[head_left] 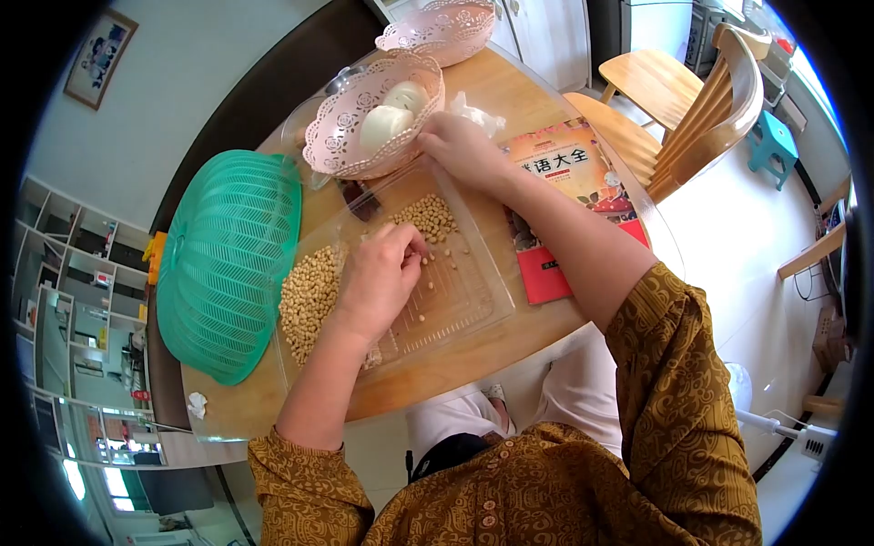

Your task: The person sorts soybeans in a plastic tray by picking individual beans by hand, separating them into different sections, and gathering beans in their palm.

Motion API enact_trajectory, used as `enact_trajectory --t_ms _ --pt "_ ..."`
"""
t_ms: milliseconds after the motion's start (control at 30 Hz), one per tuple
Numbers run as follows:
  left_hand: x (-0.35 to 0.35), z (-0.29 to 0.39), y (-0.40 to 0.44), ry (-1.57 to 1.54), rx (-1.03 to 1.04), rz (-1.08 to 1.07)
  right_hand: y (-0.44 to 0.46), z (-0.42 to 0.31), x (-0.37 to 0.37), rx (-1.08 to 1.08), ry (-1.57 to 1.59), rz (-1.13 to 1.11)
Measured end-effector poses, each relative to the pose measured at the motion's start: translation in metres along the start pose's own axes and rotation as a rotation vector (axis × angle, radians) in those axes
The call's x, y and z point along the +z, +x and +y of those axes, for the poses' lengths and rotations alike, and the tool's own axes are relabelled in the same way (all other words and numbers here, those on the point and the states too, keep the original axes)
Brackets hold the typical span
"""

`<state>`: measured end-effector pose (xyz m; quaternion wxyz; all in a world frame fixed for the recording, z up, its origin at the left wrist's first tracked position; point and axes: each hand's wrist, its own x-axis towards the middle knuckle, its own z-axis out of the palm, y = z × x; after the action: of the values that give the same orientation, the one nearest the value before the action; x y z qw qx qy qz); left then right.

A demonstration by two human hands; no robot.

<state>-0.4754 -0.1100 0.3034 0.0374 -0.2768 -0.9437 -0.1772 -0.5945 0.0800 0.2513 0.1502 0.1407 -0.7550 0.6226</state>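
Observation:
A clear plastic tray (473,287) lies on the table in front of me, with pale yellow soybeans in it. A large heap of soybeans (309,300) fills its left side, and a smaller pile (430,218) sits toward the far end, with a few loose beans around. My left hand (375,278) is over the middle of the tray, its fingertips pinched together; what is between them is hidden. At the far edge of the tray, my right hand (458,150) has its fingers closed at the rim of a pink lace-patterned basket (341,136) holding white buns (385,126).
A green mesh food cover (232,264) stands at the left. On the right lies an orange book (569,173) over a red one (546,278). Another pink basket (442,32) and a crumpled plastic bag (478,114) are farther back. Wooden chairs (710,109) stand beyond the table.

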Motion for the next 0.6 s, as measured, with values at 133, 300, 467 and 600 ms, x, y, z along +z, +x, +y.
enact_trajectory --t_ms 133,300,467,600 --pt "-0.0019 -0.0003 -0.0008 -0.039 -0.013 0.014 -0.0004 -0.0013 0.0001 0.005 -0.003 -0.003" --pt "-0.0028 0.0016 -0.0006 -0.042 -0.008 0.01 -0.0024 -0.0017 -0.0002 -0.015 -0.014 -0.009" --pt "-0.0016 -0.0011 -0.0011 -0.046 0.028 0.026 0.0 0.0004 -0.0001 -0.007 0.002 0.001" --pt "-0.0086 0.0045 -0.0034 -0.18 -0.064 0.079 0.001 0.0002 -0.0001 -0.027 -0.031 -0.002"
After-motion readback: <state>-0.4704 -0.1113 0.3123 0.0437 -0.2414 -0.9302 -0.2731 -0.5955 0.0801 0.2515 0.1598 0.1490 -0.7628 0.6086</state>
